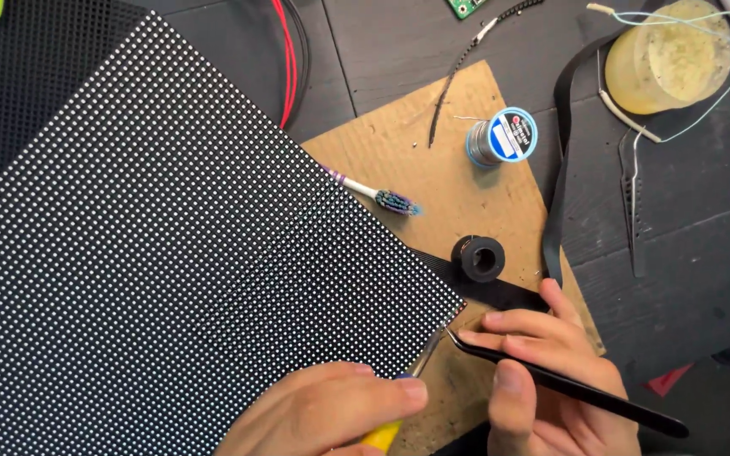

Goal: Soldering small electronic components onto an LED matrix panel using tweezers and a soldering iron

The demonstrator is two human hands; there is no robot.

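Observation:
A large black panel (171,253) covered in a grid of small white dots lies tilted across the left of the view. My left hand (331,414) grips a tool with a yellow handle (379,437); its thin metal tip points up at the panel's right corner (458,308). My right hand (542,380) holds black tweezers (568,384), whose points meet the same corner beside the metal tip.
A brown cardboard sheet (433,160) lies under the panel. On it are a toothbrush (378,196), a spool of solder wire (503,137) and a small black roll (478,257) on a black strip. Metal tweezers (633,198), a yellowish round container (667,55) and red cables (287,59) lie around.

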